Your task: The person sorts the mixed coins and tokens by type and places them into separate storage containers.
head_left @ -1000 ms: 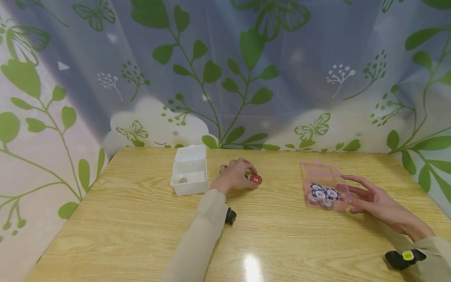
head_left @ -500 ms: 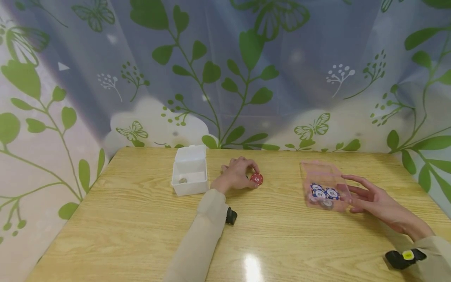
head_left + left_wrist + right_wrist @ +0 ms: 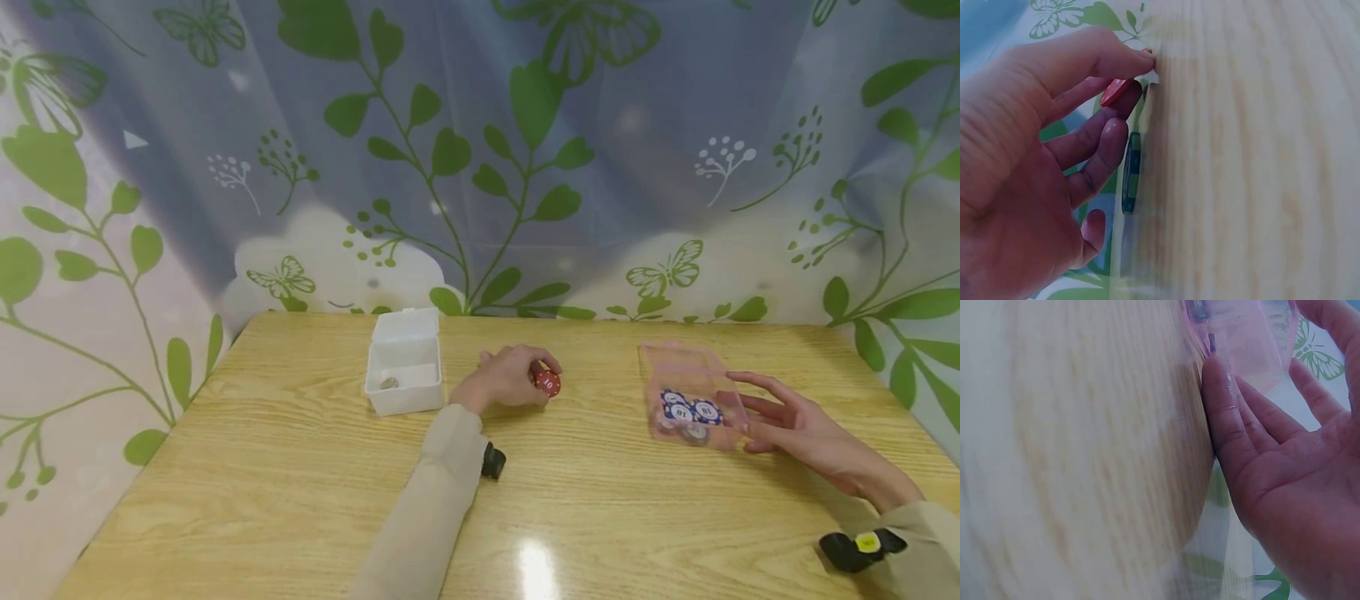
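My left hand (image 3: 506,379) pinches a red poker chip (image 3: 549,383) marked 10 between thumb and fingers, in the middle of the table. A green poker chip (image 3: 1130,172) lies on the table beneath that hand; in the head view the hand hides it. On the right stands a see-through pink box (image 3: 682,358) with several blue-and-white poker chips (image 3: 680,413) and a greyish one (image 3: 695,432) inside. My right hand (image 3: 798,429) rests against this box's right side, its fingers mostly straight and spread along the wall.
A white box (image 3: 405,402) with its lid (image 3: 406,326) raised stands left of the left hand. One small shiny round piece (image 3: 388,383) lies in it. Behind the wooden table (image 3: 585,500) hangs a curtain (image 3: 465,167) with leaves and butterflies.
The left hand, its fingers around the red chip, has shifted slightly right, and the chip now tilts in the grip. The right hand and the pink box stay put.
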A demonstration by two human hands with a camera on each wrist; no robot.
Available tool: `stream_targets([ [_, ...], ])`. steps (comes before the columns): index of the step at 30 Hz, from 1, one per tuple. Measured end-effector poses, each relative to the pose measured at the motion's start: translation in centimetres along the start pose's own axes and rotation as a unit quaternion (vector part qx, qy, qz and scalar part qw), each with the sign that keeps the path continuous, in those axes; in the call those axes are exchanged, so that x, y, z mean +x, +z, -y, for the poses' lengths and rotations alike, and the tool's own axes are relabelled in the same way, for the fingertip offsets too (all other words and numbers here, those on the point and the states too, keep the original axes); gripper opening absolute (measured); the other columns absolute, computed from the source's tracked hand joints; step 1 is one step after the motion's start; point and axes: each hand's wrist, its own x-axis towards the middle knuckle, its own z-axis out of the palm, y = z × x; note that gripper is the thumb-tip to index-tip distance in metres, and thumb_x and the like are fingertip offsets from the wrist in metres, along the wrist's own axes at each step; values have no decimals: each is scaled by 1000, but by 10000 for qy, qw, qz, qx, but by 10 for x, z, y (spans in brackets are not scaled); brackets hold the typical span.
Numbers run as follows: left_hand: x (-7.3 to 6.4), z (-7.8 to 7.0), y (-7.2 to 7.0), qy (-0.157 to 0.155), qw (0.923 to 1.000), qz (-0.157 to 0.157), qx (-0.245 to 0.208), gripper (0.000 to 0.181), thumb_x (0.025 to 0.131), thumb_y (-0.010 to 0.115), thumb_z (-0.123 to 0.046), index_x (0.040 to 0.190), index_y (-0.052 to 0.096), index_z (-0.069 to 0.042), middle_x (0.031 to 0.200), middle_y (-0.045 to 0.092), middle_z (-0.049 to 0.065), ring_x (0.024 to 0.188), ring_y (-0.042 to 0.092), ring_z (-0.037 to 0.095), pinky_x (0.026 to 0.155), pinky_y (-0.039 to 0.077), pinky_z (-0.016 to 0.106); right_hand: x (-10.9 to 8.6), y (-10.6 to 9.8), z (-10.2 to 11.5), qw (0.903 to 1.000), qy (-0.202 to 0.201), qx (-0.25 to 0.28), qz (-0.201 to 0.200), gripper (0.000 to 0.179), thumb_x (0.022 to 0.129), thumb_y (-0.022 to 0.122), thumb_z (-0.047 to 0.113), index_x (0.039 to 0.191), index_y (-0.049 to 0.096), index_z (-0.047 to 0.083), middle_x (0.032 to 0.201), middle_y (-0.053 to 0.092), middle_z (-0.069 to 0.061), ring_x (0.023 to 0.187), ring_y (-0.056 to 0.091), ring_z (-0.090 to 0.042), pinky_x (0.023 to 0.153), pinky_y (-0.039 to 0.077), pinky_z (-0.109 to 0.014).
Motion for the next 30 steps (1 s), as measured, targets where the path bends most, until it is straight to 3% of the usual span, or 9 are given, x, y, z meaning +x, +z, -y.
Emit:
stream_targets([
  [5,0,-2,-1,-2,10000,45,56,39,83,83,-20,119,70,-26,105,71,-6,106,60,17,108,25,59,1,0,1,10000,-17,-9,45,63,107,49,3,162,25,22,137,54,34,116,61,10,81,60,-32],
  [11,0,-4,-2,-29,10000,39,30,38,83,83,-19,117,68,-26,101,68,-7,101,59,14,108,26,58,1,0,1,10000,51,-50,3,62,107,49,4,161,26,24,136,53,35,115,61,9,81,60,-32],
  [13,0,-4,-1,18,10000,14,-71,37,83,82,-19,116,66,-26,100,68,-8,98,59,12,111,24,59,1,0,1,10000,69,-30,13,62,107,49,4,161,25,23,136,54,35,115,61,9,81,60,-32],
  [16,0,-4,-1,202,9988,-35,-440,38,85,80,-15,117,63,-24,100,67,-6,93,61,11,111,35,53,1,0,1,10000,70,18,30,62,107,49,4,161,26,24,136,55,34,116,61,10,81,60,-32],
  [19,2,-6,-2,443,9950,-85,-886,39,86,79,-11,120,61,-19,103,66,-1,91,62,12,98,50,37,1,0,1,10000,41,38,45,62,107,49,4,161,26,23,136,55,33,116,60,10,81,60,-32],
  [22,3,-8,-3,629,9909,-150,-1181,41,86,79,-8,122,61,-16,106,65,3,90,61,13,82,53,26,1,0,1,10000,22,47,65,62,107,48,3,161,25,23,137,55,33,117,59,11,81,60,-32],
  [30,4,-11,-2,858,9844,-396,-1481,43,84,79,-8,122,60,-17,104,64,4,86,62,14,75,52,22,1,0,1,9999,76,75,73,62,107,48,4,161,25,24,137,56,33,117,59,12,82,60,-32],
])
